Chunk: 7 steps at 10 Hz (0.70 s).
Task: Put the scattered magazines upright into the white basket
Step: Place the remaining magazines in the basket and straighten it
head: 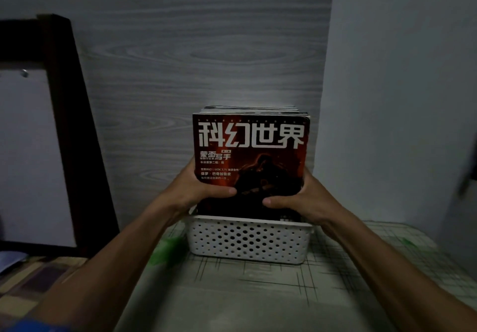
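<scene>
Red-covered magazines (251, 161) (upright in the white basket (249, 240)) are clasped at both edges by left hand (200, 189) and right hand (300, 198).

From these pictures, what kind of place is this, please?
Probably a room in a home, perhaps a bedroom. Both hands hold magazines upright in a white basket on a cloth-covered table against a wood-grain wall; a dark wooden frame stands beside it.
</scene>
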### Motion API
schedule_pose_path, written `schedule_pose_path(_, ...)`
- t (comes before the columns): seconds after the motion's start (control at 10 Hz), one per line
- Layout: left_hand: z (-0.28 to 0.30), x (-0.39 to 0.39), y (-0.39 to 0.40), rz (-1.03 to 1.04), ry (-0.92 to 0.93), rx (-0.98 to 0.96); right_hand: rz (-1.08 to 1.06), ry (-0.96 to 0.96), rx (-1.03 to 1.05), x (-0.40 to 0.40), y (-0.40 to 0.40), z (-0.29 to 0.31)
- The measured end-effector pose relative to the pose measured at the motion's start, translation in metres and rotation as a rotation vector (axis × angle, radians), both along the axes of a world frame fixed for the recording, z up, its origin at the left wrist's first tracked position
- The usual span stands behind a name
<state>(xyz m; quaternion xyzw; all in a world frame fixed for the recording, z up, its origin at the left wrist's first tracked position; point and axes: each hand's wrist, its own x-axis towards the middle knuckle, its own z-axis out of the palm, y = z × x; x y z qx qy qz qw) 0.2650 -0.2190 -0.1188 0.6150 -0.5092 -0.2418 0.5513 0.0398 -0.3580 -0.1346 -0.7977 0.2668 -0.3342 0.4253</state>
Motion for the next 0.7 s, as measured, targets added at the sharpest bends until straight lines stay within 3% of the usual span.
schedule_pose_path(0.2,-0.001,-0.01,0.001,0.109,-0.075,-0.013,-0.039,0.081,-0.05,-0.004,0.005,0.0)
schedule_pose_path(0.3,0.001,-0.036,0.017,0.327,-0.136,-0.051,-0.351,0.207,-0.218,-0.01,0.032,0.003)
schedule_pose_path(0.4,0.0,-0.057,0.051,0.537,-0.065,-0.028,-0.448,0.244,-0.342,-0.037,0.06,0.011)
schedule_pose_path(0.6,0.03,-0.092,0.194,0.406,-0.267,-0.26,-0.267,0.045,-0.461,-0.183,0.143,0.056)
schedule_pose_path(0.7,0.069,-0.105,0.255,0.316,-0.505,-0.432,-0.246,-0.116,-0.531,-0.245,0.19,0.104)
